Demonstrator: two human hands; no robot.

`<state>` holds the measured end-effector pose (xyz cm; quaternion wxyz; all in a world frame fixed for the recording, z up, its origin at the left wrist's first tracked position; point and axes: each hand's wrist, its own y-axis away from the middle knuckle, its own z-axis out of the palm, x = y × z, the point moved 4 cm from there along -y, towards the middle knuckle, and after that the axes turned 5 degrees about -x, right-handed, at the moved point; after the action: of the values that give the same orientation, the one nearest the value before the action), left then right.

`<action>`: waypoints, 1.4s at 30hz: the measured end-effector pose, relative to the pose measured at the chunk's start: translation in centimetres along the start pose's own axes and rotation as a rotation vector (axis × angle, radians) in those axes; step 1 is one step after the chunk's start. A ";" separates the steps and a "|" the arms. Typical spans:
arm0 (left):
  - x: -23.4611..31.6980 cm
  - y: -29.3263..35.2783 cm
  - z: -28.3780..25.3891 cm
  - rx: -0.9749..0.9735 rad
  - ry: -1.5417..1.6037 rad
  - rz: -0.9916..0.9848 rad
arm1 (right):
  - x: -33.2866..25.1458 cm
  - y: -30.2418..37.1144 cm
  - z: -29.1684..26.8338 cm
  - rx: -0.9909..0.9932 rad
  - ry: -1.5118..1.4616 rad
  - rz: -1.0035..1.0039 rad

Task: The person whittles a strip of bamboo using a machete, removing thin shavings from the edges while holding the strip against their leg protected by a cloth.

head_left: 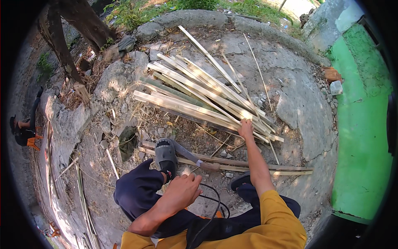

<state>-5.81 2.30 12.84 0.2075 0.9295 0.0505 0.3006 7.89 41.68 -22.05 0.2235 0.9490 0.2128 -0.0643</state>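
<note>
A loose pile of split bamboo strips (195, 85) lies fanned out on the ground in front of me. My right hand (246, 129) reaches to the pile's near right end, its fingers closed on a bamboo strip (186, 108) at the near edge. Close to my bent left knee, my left hand (180, 191) is held with its fingers curled in; whatever may be inside them is hidden. A machete (186, 152) with a wooden handle (209, 166) rests beside my grey clog (166, 155). Two long strips (265, 167) lie crosswise under its handle.
A black cable (217, 195) loops by my lap. Tree trunks (85, 25) and broken concrete (114, 79) stand at the left, a green wall (362, 137) at the right. Farther left, a person (25, 128) sits on an orange chair (34, 141). More strips (85, 203) lie lower left.
</note>
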 end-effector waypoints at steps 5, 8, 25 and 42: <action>0.2 -0.3 -0.1 0.012 -0.006 0.030 | 1.2 -0.1 0.8 0.102 -0.079 -0.026; 0.2 -0.1 -0.1 0.019 0.011 0.024 | 0.5 0.1 0.4 0.132 -0.018 -0.093; -0.4 -0.1 0.5 0.074 -0.014 0.046 | -1.1 6.1 -4.1 -0.019 -0.532 -0.259; 2.3 -2.3 -3.7 0.407 0.008 0.181 | 0.9 17.5 -22.9 -0.177 -0.548 -0.369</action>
<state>-6.04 6.22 15.81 -0.0124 0.9517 0.0274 0.3054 16.86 38.20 5.13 0.3386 0.8189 0.3178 -0.3373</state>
